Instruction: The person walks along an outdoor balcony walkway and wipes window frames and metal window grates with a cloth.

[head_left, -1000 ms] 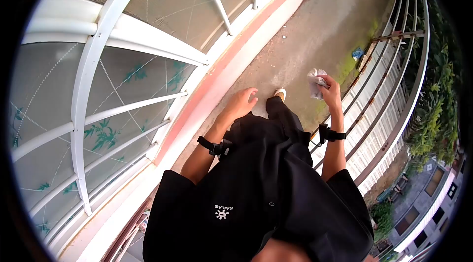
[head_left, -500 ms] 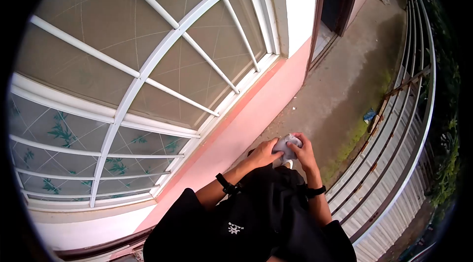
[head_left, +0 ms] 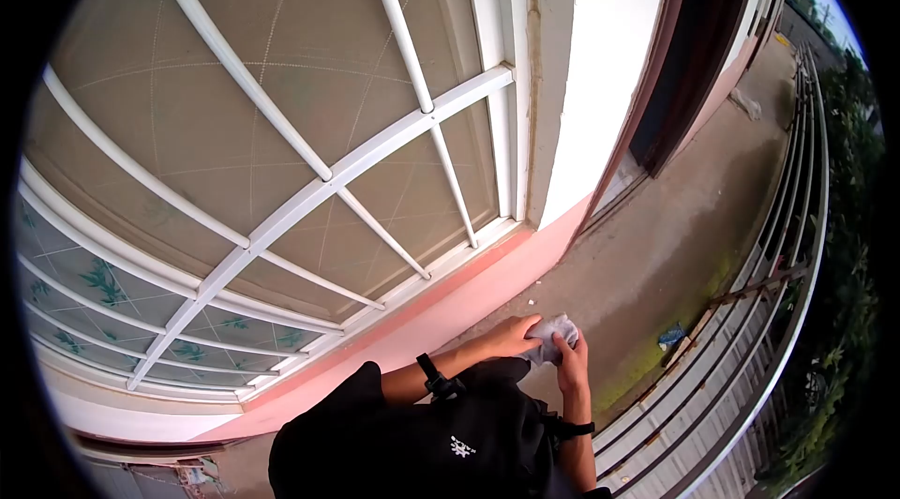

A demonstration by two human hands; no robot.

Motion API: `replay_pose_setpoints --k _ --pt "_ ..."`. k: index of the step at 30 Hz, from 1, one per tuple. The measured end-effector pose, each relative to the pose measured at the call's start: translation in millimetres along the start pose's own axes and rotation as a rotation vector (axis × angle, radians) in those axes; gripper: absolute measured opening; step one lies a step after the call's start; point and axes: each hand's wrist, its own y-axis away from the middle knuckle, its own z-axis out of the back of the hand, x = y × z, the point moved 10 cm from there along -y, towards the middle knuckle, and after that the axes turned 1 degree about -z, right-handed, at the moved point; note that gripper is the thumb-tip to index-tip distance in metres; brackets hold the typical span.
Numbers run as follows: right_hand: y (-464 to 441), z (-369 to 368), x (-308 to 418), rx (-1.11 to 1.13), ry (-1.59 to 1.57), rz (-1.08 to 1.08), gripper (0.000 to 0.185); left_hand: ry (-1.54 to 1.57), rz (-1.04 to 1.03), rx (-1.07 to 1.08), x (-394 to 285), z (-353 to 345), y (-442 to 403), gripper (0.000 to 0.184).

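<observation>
A crumpled light-grey cloth is bunched up in front of my body, between both hands. My left hand grips its left side, fingers closed on the fabric. On the other side my right hand is closed on the cloth, with the thumb pressed over the front. Parts of the fingers are hidden behind the folds. Black bands circle both wrists.
To the left is a window with white bars above a pink wall base. A dark doorway opens ahead. Metal railing runs along the right of the concrete walkway. A blue scrap lies near it.
My view has tilted up and shifted, so more of the walkway ahead shows. Both hands still hold the cloth, which now sits lower in view and is bunched differently.
</observation>
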Motion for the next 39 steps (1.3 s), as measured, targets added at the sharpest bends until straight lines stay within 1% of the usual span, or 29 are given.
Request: replay_pose_setpoints --k 1,4,6,7,9,10,11,14,15,17,18,20,21,22,23,24,25,26,27,28,29,31,32,33,34,35,37,38,39 --pt "-8 4 13 -0.028 0.022 0.001 0.028 -0.005 0.072 0.100 14 -12 -18 0.045" --pt "-37 20 45 -0.100 0.097 0.035 0.026 0.012 0.006 0.090 17 -21 -64 0.048" --pt "-58 35 63 -0.186 0.130 0.088 0.026 -0.039 -0.114 -0.107 2 -5 -93 0.053" --pt "-66 40 70 -0.206 0.134 0.090 0.026 -0.025 -0.121 -0.094 -2 -5 -106 0.053" --pt "-79 43 78 -0.155 0.185 0.091 0.025 0.084 -0.120 -0.030 -11 -9 -126 0.059" --pt "-83 39 83 -0.169 0.211 0.106 0.021 0.106 -0.130 0.004 -12 -15 -133 0.069" --pt "-85 38 86 -0.164 0.215 0.091 0.021 0.114 -0.153 0.076 -17 -26 -138 0.069" --pt "-95 25 101 -0.142 0.063 -0.030 0.022 0.069 -0.150 0.040 -24 -25 -165 0.085" --pt "-100 25 100 -0.119 0.012 -0.081 0.025 0.050 -0.148 0.076 -29 -26 -173 0.087" --pt "-112 28 113 -0.133 0.088 -0.043 0.025 0.066 -0.160 0.069 -13 -31 -193 0.073" --pt "-124 36 114 -0.129 0.097 -0.021 0.023 0.063 -0.173 0.102 -13 -33 -204 0.073" --pt "-144 54 119 -0.138 0.091 0.000 0.021 0.358 -0.048 0.159 -6 -34 -231 0.050" --pt "-153 60 134 -0.135 0.228 0.074 0.019 0.348 -0.044 0.184 -11 -33 -245 0.050" --pt "-160 63 148 -0.134 0.361 0.141 0.018 0.346 0.030 0.203 -10 -34 -259 0.046" --pt "-166 72 159 -0.162 0.381 0.176 0.027 0.341 0.110 0.226 -9 -37 -267 0.046" --pt "-171 77 175 -0.170 0.462 0.254 0.033 0.303 0.136 0.199 4 -43 -281 0.051" --pt "-180 84 194 -0.177 0.550 0.342 0.039 0.285 0.133 0.223 1 -48 -295 0.051" --pt "-187 91 208 -0.187 0.643 0.364 0.051 0.280 0.134 0.199 -3 -48 -310 0.053" --pt "-197 100 222 -0.200 0.631 0.376 0.051 0.274 0.133 0.169 -5 -50 -329 0.054" --pt "-203 107 246 -0.239 0.661 0.477 0.052 0.278 0.251 0.264 3 -62 -346 0.045" --pt "-209 114 270 -0.274 0.688 0.579 0.053 0.259 0.239 0.265 -3 -66 -366 0.045" --pt "-244 151 295 -0.274 0.613 0.587 0.052 0.563 0.290 0.152 -27 -66 -409 0.043" --pt "-269 171 299 -0.195 0.443 0.465 0.047 0.591 0.292 0.059 -41 -63 -430 0.041" --pt "-286 186 307 -0.114 0.281 0.337 0.044 0.581 0.285 0.061 -52 -66 -452 0.041" --pt "-293 198 329 -0.049 0.212 0.253 0.029 0.682 0.321 0.043 -63 -73 -475 0.039" --pt "-300 214 356 -0.053 0.200 0.250 0.029 0.781 0.365 0.025 -68 -79 -494 0.038" --pt "-313 237 398 0.081 0.116 0.223 0.026 0.831 0.377 0.083 -98 -98 -533 0.033" --pt "-319 256 419 0.022 0.166 0.290 0.025 0.827 0.325 0.129 -122 -113 -559 0.032" --pt "-326 273 438 -0.010 0.103 0.319 0.024 0.822 0.280 0.172 -141 -127 -584 0.031"
